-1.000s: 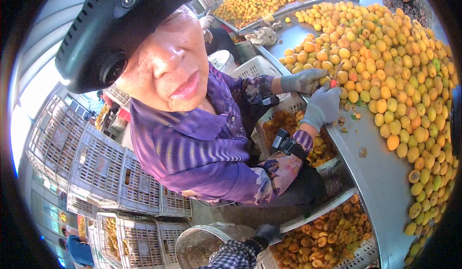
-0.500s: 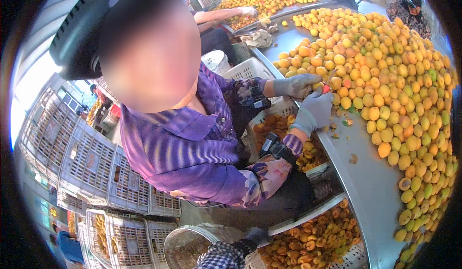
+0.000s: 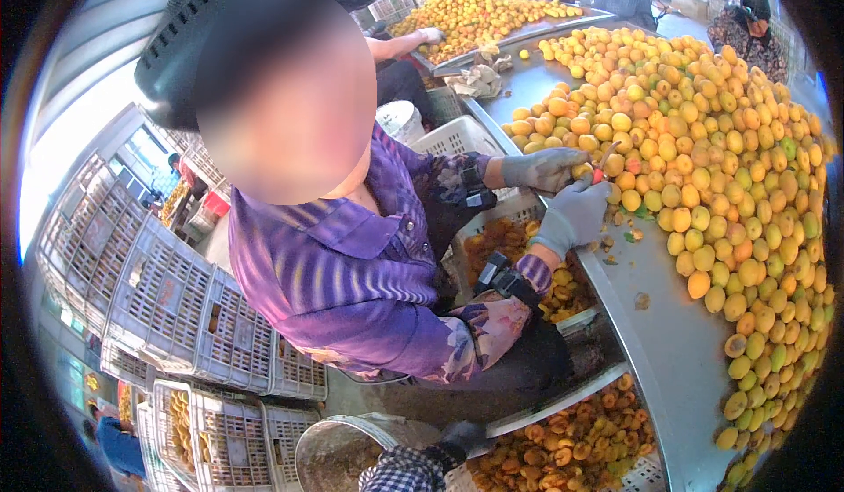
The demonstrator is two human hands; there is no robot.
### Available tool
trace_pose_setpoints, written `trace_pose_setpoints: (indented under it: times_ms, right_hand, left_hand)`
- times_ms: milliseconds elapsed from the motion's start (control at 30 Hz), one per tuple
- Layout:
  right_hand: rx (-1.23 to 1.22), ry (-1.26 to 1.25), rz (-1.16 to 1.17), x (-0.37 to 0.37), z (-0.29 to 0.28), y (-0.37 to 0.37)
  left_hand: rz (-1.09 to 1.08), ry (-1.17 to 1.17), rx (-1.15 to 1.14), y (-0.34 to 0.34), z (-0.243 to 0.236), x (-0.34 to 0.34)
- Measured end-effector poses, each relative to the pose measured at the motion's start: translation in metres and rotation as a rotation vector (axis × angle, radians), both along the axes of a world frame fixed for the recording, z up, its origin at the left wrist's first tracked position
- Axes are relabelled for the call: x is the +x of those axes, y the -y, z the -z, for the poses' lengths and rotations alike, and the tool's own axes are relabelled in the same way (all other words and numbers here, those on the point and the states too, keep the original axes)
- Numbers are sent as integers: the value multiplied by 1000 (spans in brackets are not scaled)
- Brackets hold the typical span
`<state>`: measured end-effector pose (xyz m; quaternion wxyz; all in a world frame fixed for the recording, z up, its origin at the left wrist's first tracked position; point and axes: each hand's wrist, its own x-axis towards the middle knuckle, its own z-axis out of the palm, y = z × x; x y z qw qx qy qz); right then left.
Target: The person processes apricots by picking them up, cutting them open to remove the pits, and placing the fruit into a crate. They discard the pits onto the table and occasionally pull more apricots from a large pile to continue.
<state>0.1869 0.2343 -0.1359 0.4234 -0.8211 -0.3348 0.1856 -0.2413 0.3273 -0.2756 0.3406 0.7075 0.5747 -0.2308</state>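
My left hand [image 3: 464, 440], in a dark glove below a checkered sleeve, is low in the view by the near rim of a white crate [image 3: 563, 401]. Its fingers are too dark and small to make out. Halved apricots [image 3: 563, 444] with browned flesh fill that crate. My right hand is out of view. Beside me, a person in a purple patterned jacket [image 3: 352, 281] holds an apricot [image 3: 581, 171] in grey-gloved hands [image 3: 570, 215] at the table's edge. A small red piece [image 3: 598, 176] shows between those hands.
A large heap of whole apricots [image 3: 703, 167] covers much of the metal table [image 3: 655, 316]. Another crate of halves [image 3: 571, 290] stands below the co-worker's arms. A dirty white bucket [image 3: 338, 448] is left of my hand. Stacked crates [image 3: 167, 290] line the left; other people work farther off.
The view has shifted slightly, so the scene sits a little differently. My left hand stays by the crate rim. The co-worker's hands remain together around the apricot.
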Motion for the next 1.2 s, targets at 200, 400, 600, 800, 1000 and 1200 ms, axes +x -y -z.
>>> trace_pose_setpoints:
  times_ms: [200, 400, 600, 800, 1000, 1200]
  right_hand:
    - [-7, 3, 6, 4, 2, 3]
    - [-11, 0, 12, 7, 4, 0]
    - [5, 5, 19, 9, 3, 9]
    - [-11, 6, 25, 10, 4, 11]
    - [14, -6, 37, 11, 2, 20]
    - [46, -11, 71, 15, 3, 37]
  left_hand:
    - [-15, 46, -46, -3, 11, -1]
    - [20, 92, -40, -9, 8, -6]
    - [42, -11, -34, -11, -27, 5]
    - [1, -45, -57, -6, -18, 6]
    - [12, -61, 2, 0, -4, 6]
    - [-36, -17, -36, -10, -22, 8]
